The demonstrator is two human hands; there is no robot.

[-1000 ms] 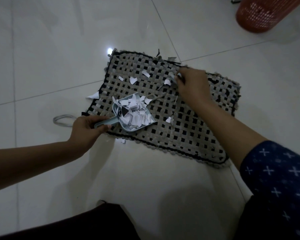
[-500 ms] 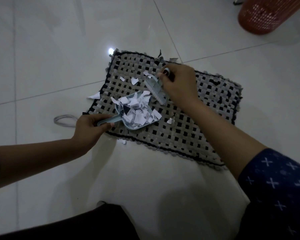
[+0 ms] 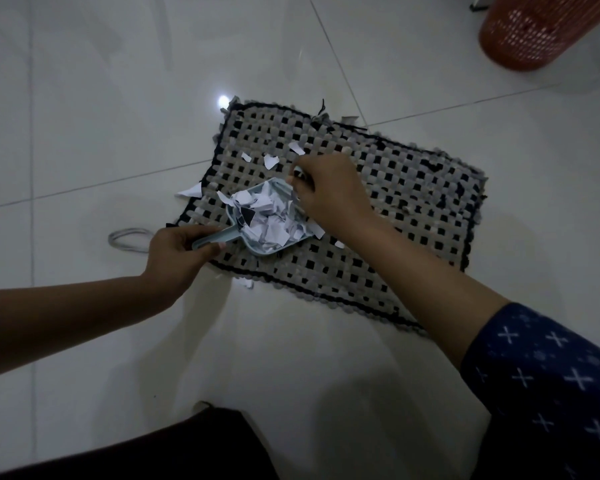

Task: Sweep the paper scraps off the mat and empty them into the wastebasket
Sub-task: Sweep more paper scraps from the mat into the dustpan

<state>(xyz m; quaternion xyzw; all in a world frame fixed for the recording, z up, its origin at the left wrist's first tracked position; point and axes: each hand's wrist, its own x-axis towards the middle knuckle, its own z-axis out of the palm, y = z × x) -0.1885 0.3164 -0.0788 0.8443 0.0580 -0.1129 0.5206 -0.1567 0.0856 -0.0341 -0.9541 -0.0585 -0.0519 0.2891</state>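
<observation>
Left hand [image 3: 181, 251] grips the handle of a pale blue dustpan [image 3: 253, 249], lower left of centre. The pan sits on the mat's [image 3: 395, 202] near left corner. From my feed, the right hand [image 3: 329, 192] is curled at the pan's far rim, clenched on a small brush [image 3: 294, 194] that is mostly hidden under the palm.

Scraps [image 3: 267, 220] are heaped in the pan: torn white paper, a few pieces showing a black side. Some loose bits lie on the mat just above the pan, one pokes off its left edge, and another rests on the floor [image 3: 118, 98] by its near edge.

The mat is a grey and black weave with a black border. An orange perforated wastebasket [image 3: 534, 32] stands at upper right, well apart from it.
</observation>
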